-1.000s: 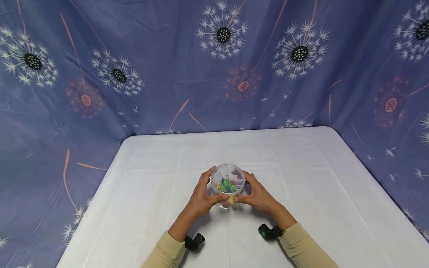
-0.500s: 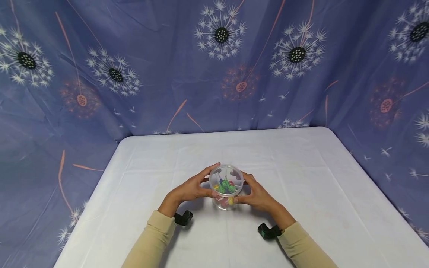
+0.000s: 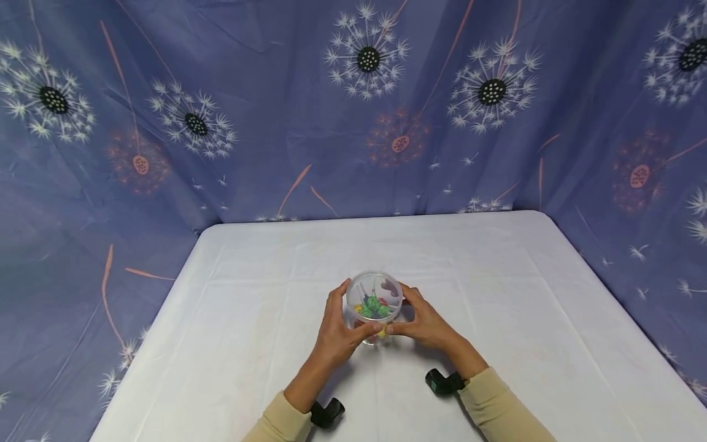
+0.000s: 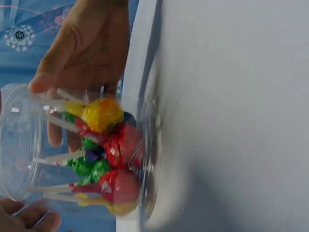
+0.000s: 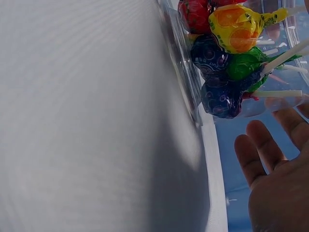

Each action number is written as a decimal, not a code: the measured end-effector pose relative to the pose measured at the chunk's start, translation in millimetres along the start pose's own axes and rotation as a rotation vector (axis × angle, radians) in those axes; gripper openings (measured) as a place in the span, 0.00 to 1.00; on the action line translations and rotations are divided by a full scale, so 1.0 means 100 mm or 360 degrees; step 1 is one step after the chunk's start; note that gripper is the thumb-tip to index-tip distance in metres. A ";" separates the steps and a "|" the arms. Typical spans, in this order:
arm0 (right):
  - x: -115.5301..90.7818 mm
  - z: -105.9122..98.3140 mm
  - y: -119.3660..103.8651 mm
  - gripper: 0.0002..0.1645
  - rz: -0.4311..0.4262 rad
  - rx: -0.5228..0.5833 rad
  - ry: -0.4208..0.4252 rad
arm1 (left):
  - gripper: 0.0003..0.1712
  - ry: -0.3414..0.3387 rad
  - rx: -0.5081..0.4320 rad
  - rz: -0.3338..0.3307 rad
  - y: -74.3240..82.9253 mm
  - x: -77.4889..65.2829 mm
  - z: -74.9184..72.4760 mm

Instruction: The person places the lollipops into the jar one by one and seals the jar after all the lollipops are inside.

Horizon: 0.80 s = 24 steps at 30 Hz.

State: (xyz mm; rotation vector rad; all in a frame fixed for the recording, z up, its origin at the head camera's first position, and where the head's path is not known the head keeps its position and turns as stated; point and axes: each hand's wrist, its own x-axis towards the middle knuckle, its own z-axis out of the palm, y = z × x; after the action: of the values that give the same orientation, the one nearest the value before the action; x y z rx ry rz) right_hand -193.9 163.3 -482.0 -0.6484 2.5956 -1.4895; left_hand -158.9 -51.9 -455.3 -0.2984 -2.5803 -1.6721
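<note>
A clear plastic jar [image 3: 372, 336] of lollipops stands upright near the middle of the table, its round clear lid [image 3: 361, 285] on top. Through the wall show wrapped lollipops [image 4: 123, 145] in red, yellow, green and dark blue, heads down and white sticks up. My left hand [image 3: 336, 334] grips the lid from the left, thumb in front and fingers round the far side. From the right, my right hand [image 3: 425, 319] holds the jar's upper part between thumb and fingers. In the right wrist view, two of its fingers [image 5: 263, 140] stretch out beside the wall.
A white cloth [image 3: 248, 319] covers the table. Behind and at both sides hangs a blue curtain [image 3: 265, 123] with dandelion prints. Black wrist cameras [image 3: 327, 413] sit on both wrists, close above the cloth.
My left hand loosened and swung back left around the lid, then came forward again with its thumb at the front. The right hand and the jar stay in place.
</note>
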 end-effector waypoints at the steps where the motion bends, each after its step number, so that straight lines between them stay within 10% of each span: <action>1: 0.00 0.00 0.00 0.56 -0.0001 0.0007 -0.0003 | 0.57 0.0023 0.0008 -0.0006 0.00 -0.01 0.02; 6: -0.01 0.00 0.00 0.56 -0.0041 -0.0002 -0.0024 | 0.56 -0.0067 -0.0013 0.0039 -0.04 0.03 -0.04; 18: -0.02 -0.04 0.02 0.56 -0.0043 0.0020 -0.0045 | 0.53 -0.0865 -0.0082 0.0198 -0.21 0.45 -0.47; 24: 0.00 -0.01 0.03 0.55 -0.0052 0.0028 -0.0041 | 0.56 -0.0934 -0.0137 0.0115 -0.22 0.45 -0.51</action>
State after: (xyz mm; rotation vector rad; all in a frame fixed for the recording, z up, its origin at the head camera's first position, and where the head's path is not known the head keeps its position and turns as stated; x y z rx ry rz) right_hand -194.5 165.3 -483.8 -0.7069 2.5623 -1.5013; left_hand -210.5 -100.7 -447.3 -1.0117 -2.8217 -1.8959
